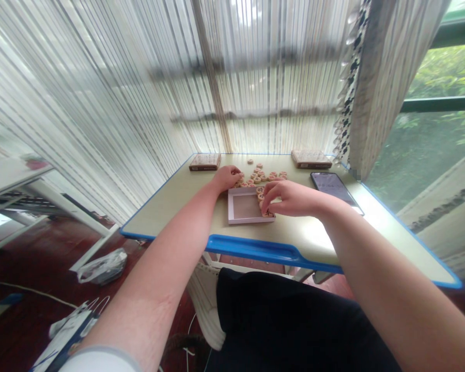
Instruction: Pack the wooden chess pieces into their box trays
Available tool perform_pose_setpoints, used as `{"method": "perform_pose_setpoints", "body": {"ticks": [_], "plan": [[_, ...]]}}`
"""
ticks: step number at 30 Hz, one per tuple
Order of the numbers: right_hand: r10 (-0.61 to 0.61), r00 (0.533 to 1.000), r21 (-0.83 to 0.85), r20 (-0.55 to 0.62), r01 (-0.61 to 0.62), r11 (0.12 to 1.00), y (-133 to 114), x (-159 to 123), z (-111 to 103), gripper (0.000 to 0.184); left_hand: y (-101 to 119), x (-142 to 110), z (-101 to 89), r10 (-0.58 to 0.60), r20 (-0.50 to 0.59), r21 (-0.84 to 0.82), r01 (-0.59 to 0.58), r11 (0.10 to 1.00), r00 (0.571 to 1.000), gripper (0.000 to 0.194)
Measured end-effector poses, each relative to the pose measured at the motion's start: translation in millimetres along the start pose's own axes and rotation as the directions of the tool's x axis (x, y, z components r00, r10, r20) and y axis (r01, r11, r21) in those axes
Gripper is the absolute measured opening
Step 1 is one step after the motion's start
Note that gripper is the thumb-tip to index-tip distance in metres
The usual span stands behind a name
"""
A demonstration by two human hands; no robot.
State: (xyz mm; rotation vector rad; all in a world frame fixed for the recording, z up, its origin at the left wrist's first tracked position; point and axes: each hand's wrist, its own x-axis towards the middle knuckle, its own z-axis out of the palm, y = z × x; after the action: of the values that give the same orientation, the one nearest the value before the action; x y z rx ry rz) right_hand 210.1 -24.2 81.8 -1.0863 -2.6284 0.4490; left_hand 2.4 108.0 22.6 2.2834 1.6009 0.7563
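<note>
A shallow white box (231, 209) lies open in front of me on the table, with several round wooden Chinese chess pieces (260, 190) lined up along its right side. My right hand (284, 199) is over that side, thumb and fingers closed around a chess piece at the row; the fingers partly hide it. Beyond the box's back left corner, my left hand (228, 178) has its fingers curled on a chess piece at the edge of a loose pile. More loose chess pieces (257, 180) are scattered behind the box, some of them overlapping.
Two flat boxes stand at the back of the table, one on the left (205, 161) and one on the right (311, 159). A phone (335, 190) lies to the right. The table (158, 206) has a blue rim and front groove (251, 245). Striped curtains hang behind.
</note>
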Motion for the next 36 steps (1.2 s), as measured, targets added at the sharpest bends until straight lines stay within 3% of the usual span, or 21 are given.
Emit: {"method": "perform_pose_setpoints", "body": {"ticks": [3, 6, 8, 10, 14, 17, 20, 26, 32, 36], "plan": [[0.162, 0.979, -0.015, -0.126, -0.165, 0.986, 12, 1, -3, 0.028, 0, 0, -0.2, -0.001, -0.01, -0.032, 0.0, 0.999, 1.0, 0.034], [0.372, 0.853, -0.071, -0.367, -0.424, 0.903, 34, 1, -6, 0.036, 1, 0, -1.1, 0.023, -0.064, -0.002, -0.023, 1.0, 0.998, 0.035], [0.442, 0.801, -0.09, -0.403, -0.515, 0.852, 47, 1, -8, 0.035, 5, -1, -2.8, 0.062, -0.112, 0.048, -0.057, 0.997, 0.992, 0.035], [0.491, 0.785, -0.098, -0.378, -0.561, 0.822, 55, 0, -8, 0.032, 10, -2, -5.7, 0.098, -0.119, 0.082, -0.089, 0.993, 0.988, 0.033], [0.529, 0.816, -0.119, -0.234, -0.564, 0.817, 53, -1, -7, 0.028, 15, -5, -13.5, 0.073, -0.11, 0.041, -0.069, 0.997, 0.991, 0.034], [0.493, 0.862, -0.184, -0.117, -0.507, 0.842, 48, -1, -5, 0.025, 12, -5, -17.1, 0.025, -0.186, 0.049, -0.017, 0.999, 0.982, 0.034], [0.45, 0.89, -0.247, -0.079, -0.454, 0.856, 48, -1, -2, 0.027, 7, -3, -16.9, 0.021, -0.169, 0.077, -0.009, 0.997, 0.985, 0.033], [0.485, 0.874, -0.257, -0.044, -0.479, 0.84, 56, 5, 0, 0.025, 10, -3, -16.1, 0.072, -0.127, 0.079, -0.062, 0.995, 0.989, 0.035], [0.471, 0.882, -0.228, 0.002, -0.458, 0.859, 49, 2, -2, 0.029, 26, -14, -23.1, 0.128, 0.106, 0.078, -0.136, 0.988, 0.986, 0.026], [0.474, 0.879, -0.21, -0.05, -0.474, 0.855, 49, 1, -1, 0.037, 35, -20, -28.5, 0.142, 0.193, 0.077, -0.159, 0.984, 0.971, 0.026]]}}
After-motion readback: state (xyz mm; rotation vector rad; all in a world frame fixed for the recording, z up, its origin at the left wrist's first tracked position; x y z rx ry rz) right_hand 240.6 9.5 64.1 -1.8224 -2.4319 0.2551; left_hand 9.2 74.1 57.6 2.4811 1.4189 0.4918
